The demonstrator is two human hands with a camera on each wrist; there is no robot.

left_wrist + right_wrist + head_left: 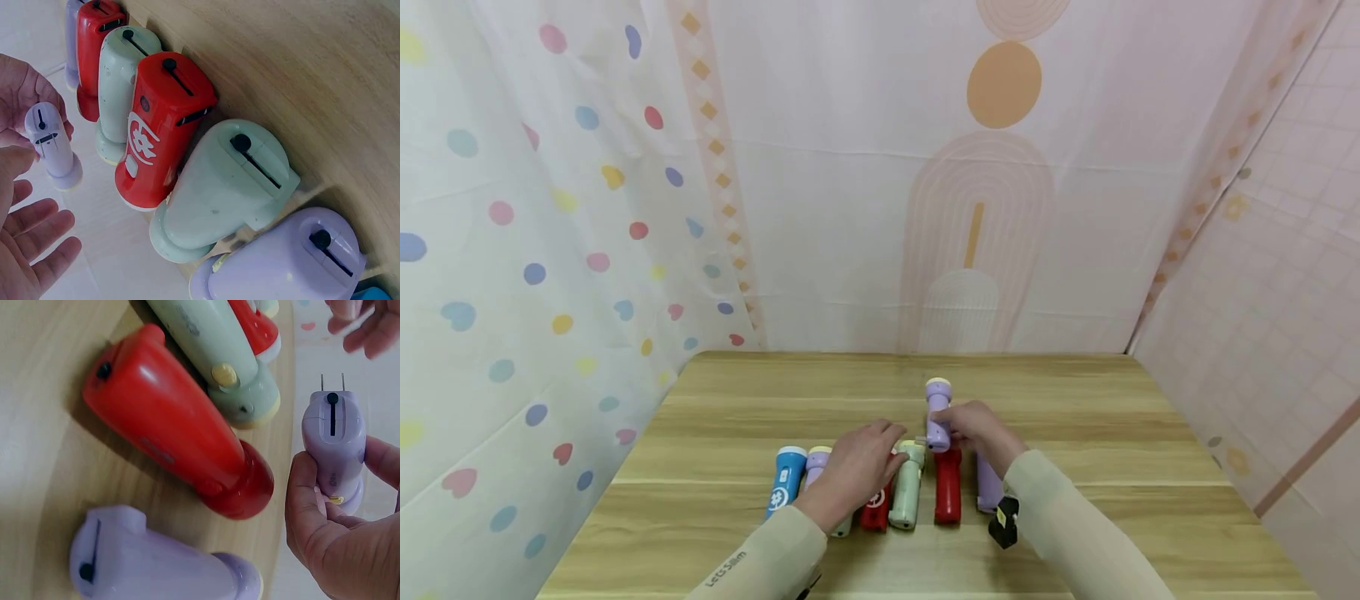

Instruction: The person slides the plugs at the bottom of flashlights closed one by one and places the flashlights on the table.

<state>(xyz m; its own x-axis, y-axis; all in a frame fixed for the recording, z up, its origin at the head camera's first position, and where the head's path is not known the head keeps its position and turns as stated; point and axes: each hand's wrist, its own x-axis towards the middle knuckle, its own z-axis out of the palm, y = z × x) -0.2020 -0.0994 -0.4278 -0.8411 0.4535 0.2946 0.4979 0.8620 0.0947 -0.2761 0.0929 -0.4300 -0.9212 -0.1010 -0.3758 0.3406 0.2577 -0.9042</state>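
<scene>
My right hand [983, 427] grips a lavender flashlight [937, 410] above the table, its pale lens end pointing away. In the right wrist view, two metal plug prongs stick out of the tail of this flashlight [334, 440], beside a black slider. My left hand [859, 460] hovers over the row of flashlights with fingers spread and nothing in them. Below it lie a pale green flashlight [219, 187], partly covered in the head view, and a red one with a white emblem [165, 134]. Another pale green flashlight [907, 492] and a plain red one [948, 490] lie between the hands.
At the row's left end are a blue flashlight [787, 477] and a lavender one [817, 460]. Another lavender flashlight [988, 485] lies under the right forearm. The wooden table [1075, 400] meets patterned curtains [835, 250] at the back.
</scene>
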